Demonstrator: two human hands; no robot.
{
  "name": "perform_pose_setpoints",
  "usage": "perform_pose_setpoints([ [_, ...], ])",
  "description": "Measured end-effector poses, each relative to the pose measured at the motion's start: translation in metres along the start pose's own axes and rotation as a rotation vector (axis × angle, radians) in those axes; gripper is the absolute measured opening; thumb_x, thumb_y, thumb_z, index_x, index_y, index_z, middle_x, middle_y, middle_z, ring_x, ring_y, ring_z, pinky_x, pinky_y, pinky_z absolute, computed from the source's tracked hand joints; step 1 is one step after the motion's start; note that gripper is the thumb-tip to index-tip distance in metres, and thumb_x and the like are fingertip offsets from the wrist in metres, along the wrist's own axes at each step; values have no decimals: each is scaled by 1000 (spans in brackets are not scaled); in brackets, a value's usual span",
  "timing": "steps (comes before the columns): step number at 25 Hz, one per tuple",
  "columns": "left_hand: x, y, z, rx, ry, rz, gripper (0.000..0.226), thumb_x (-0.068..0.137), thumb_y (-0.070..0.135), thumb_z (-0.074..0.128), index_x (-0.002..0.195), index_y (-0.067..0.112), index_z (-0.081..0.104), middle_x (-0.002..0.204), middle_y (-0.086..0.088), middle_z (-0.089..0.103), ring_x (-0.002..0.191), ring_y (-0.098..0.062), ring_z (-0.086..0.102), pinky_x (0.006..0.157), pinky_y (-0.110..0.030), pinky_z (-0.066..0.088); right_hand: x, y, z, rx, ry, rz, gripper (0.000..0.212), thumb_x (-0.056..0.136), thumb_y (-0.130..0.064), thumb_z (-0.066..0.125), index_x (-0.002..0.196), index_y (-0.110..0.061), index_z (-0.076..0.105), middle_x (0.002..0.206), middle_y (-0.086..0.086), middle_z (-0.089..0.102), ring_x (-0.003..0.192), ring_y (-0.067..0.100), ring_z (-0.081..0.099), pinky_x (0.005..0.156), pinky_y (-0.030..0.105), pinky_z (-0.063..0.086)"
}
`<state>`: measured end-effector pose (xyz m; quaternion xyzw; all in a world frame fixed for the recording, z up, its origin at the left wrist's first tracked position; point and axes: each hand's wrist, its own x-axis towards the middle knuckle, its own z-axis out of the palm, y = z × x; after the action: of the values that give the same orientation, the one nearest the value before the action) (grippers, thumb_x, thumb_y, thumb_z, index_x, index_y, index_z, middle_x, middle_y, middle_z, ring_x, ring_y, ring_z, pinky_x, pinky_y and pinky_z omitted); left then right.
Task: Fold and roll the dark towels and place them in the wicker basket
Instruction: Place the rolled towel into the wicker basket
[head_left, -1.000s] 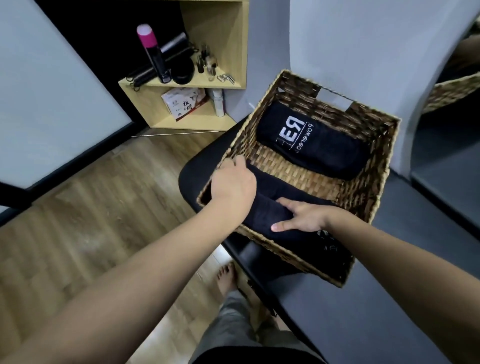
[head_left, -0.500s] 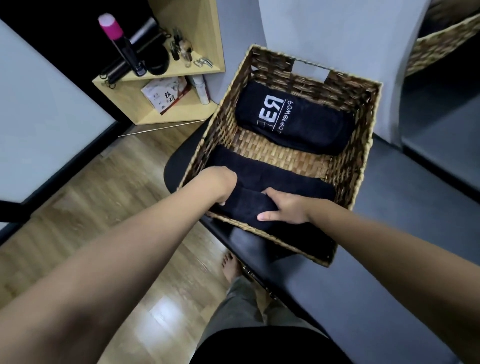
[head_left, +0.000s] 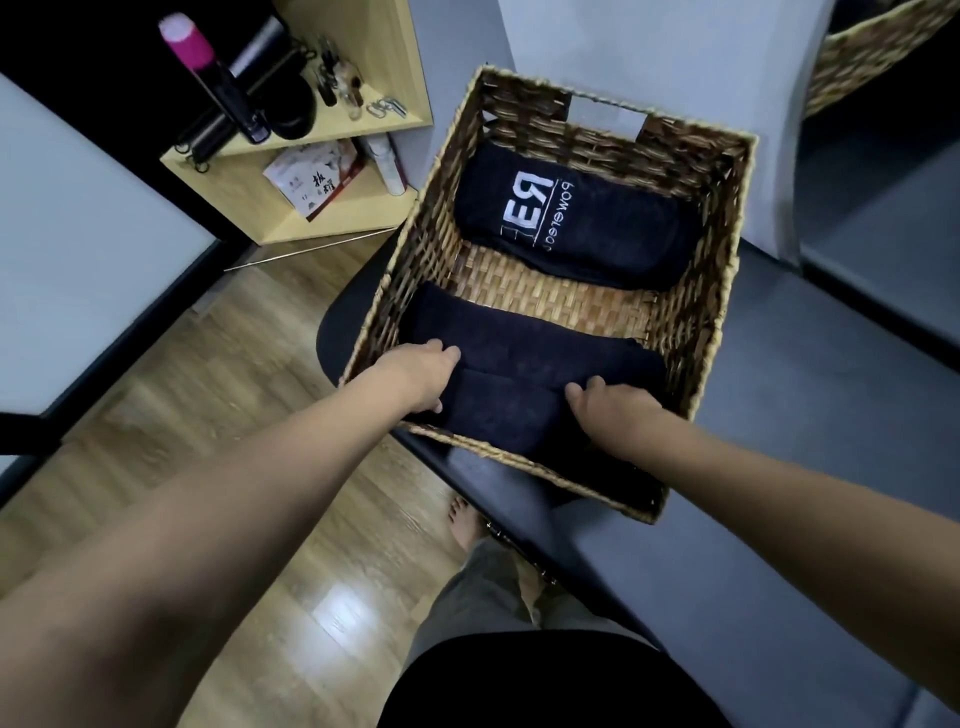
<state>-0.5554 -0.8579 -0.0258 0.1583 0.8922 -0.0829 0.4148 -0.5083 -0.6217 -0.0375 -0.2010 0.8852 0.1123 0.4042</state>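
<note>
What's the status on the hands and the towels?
Both hands, left and right, pressing near towel into wicker basket. Logo towel already at back. Nothing blocking.
</note>
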Motion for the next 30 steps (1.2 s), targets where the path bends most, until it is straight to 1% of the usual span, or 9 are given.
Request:
perform_pose_setpoints([
  [2, 3, -4, -4, -15, -18, 0, 67, 86, 29, 80, 137, 10, 43, 137, -14, 51, 123, -34, 56, 95, -39, 46, 7, -3, 7, -45, 49, 19, 34, 106, -19, 45, 138, -8, 40, 132, 17, 52, 112, 38, 63, 82, 45, 53],
  [6, -1, -4, -17, -44, -48, -25, 70, 85, 33, 81, 142, 12, 47, 141, -13, 54, 125, -34, 56, 97, -39, 49, -1, 16, -20, 81, -24, -67, 62, 86, -52, 74, 128, -11, 55, 126, 9, 63, 112, 30, 65, 81, 35, 49],
  [10, -9, -4, -18, 72, -14, -101, 68, 80, 46, 82, 136, 15, 57, 132, -9, 61, 118, -33, 62, 94, -47, 55, -14, 20, -25, 116, -26, -42, 70, 79, -61, 77, 124, -13, 57, 123, 7, 62, 110, 28, 63, 82, 36, 52],
  [15, -10, 6, -11, 237, -9, -85, 40, 89, 13, 73, 126, 5, 63, 126, -15, 65, 112, -36, 65, 89, -44, 58, -10, 4, -20, 93, -75, 54, 63, 83, -48, 79, 129, -9, 59, 126, 9, 64, 110, 30, 67, 82, 36, 53],
  [18, -2, 1, -1, 187, -44, -70, 47, 89, 15, 71, 132, 6, 54, 132, -17, 61, 117, -36, 63, 93, -42, 54, -1, -4, -2, 121, -65, 94, 38, 101, -17, 57, 136, -4, 50, 135, 16, 59, 119, 32, 62, 93, 38, 51],
  [20, 1, -5, -1, 141, -66, -52, 57, 87, 20, 75, 136, 7, 48, 134, -17, 60, 119, -36, 61, 97, -43, 52, 3, -8, 5, 180, -73, 124, 37, 102, -7, 49, 138, -2, 44, 137, 20, 55, 121, 36, 60, 97, 42, 50],
  [24, 2, -4, -2, 170, -71, -39, 59, 89, 18, 73, 140, 7, 46, 133, -17, 59, 118, -35, 61, 97, -42, 52, 0, -5, 2, 145, -57, 99, 38, 103, -11, 49, 139, -2, 43, 140, 20, 53, 124, 36, 59, 101, 42, 50],
  [27, 0, -4, 2, 259, -145, -68, 53, 98, 15, 60, 147, 8, 42, 139, -16, 55, 123, -34, 58, 97, -43, 52, -13, 1, -3, 113, -111, 71, 43, 99, -19, 60, 137, -7, 44, 134, 12, 57, 120, 33, 61, 89, 43, 50],
  [30, 0, 5, 5, 405, -112, -132, 45, 104, 10, 44, 149, 12, 41, 145, -11, 51, 131, -30, 50, 82, -37, 44, -13, 1, 1, 22, -153, 96, 41, 99, -13, 59, 138, -10, 46, 134, 7, 59, 120, 31, 60, 85, 41, 49],
])
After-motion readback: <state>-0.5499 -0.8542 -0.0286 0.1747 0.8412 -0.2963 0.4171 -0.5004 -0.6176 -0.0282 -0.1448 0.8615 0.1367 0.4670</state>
